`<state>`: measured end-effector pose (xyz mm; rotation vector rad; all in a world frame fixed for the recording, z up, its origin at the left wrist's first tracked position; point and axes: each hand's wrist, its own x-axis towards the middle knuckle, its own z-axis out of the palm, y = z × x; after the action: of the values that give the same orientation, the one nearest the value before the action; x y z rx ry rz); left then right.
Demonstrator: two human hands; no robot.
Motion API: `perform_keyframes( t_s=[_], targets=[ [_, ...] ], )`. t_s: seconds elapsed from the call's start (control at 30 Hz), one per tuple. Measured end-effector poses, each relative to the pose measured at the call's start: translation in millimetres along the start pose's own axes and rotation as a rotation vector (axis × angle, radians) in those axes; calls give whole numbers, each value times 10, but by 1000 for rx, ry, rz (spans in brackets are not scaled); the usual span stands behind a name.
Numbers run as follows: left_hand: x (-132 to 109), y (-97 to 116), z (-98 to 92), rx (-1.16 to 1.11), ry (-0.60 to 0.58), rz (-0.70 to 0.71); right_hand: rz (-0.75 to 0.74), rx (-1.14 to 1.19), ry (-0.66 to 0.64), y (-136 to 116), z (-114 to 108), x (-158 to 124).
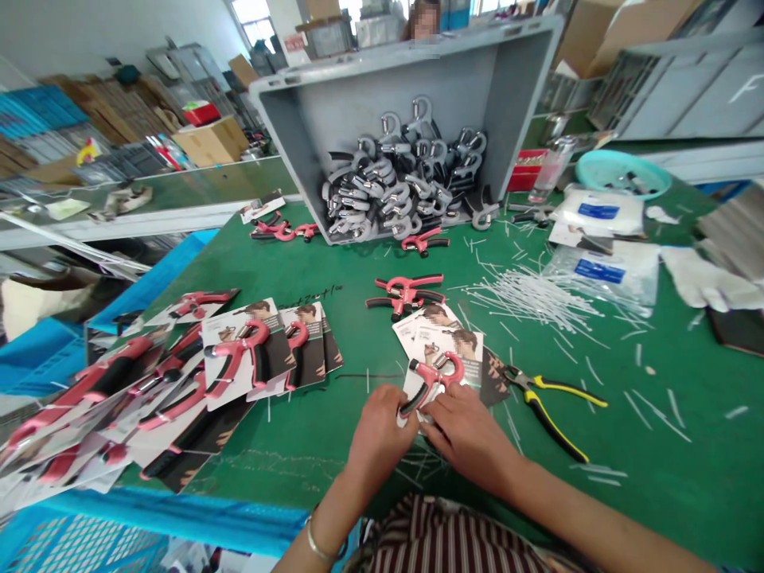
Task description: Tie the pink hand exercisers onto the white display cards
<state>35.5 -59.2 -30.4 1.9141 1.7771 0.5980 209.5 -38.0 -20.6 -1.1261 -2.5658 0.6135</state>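
Both hands meet at a pink and black hand grip strengthener [452,368] that lies on a printed backing card [471,348] near the front edge of the table. My left hand [382,428] is closed at the lower left of the card, fingers curled about the grip's handle end. From the other side my right hand [469,426] pinches the card and grip at their lower edge. Its fingertips are partly hidden. More cards lie beneath this one. To the right rest pliers [552,402] with yellow and black handles, and just beyond the cards are loose pink hand grips [404,294].
A grey crate [399,72] tipped on its side holds many grey hand grips [399,183]. White cable ties [531,296] are scattered at right, with plastic bags [602,274] behind. Carded pink grips [173,390] pile up at left. A blue crate [89,533] sits below the edge.
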Motion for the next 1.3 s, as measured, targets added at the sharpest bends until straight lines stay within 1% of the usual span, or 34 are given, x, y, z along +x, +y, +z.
perform_keyframes(
  t_s=[0.07, 0.17, 0.23, 0.3, 0.37, 0.43, 0.53, 0.6, 0.67, 0.77, 0.93, 1.07, 1.17, 1.3],
  targets=[
    [-1, -42, -49, -94, -12, -16, -2, 35, -2, -26, -11, -11],
    [-24, -143, -129, -287, -80, -35, -13, 102, -49, 7, -58, -30],
    [-56, -242, -182, -386, -113, -94, -19, 143, -88, 52, -87, -45],
    [-92, -335, -222, -428, -97, -163, -13, 158, -114, 86, -95, -61],
    [-114, -382, -239, -445, -58, -160, -1, 149, -114, 97, -78, -68],
    [-103, -358, -234, -459, -12, -87, 3, 127, -92, 89, -40, -60],
    [-21, -223, -180, -434, 36, 27, -7, 115, -59, 72, 33, -17],
    [55, -118, -120, -403, 13, 80, -9, 112, -47, 66, 75, 17],
    [119, -37, -54, -350, -36, 143, -11, 94, -44, 68, 94, 43],
    [152, 24, 8, -292, -81, 214, -9, 79, -46, 87, 56, 45],
    [49, 60, 17, -397, -119, 194, 18, 160, -75, 160, -145, -45],
    [-50, 110, 68, -458, -89, 121, 27, 217, -78, 218, -258, -136],
    [-68, 130, 114, -513, -74, 60, 59, 242, -33, 229, -258, -168],
    [-62, 98, 152, -612, -82, 1, 120, 293, 53, 203, -172, -156]
  ],
)
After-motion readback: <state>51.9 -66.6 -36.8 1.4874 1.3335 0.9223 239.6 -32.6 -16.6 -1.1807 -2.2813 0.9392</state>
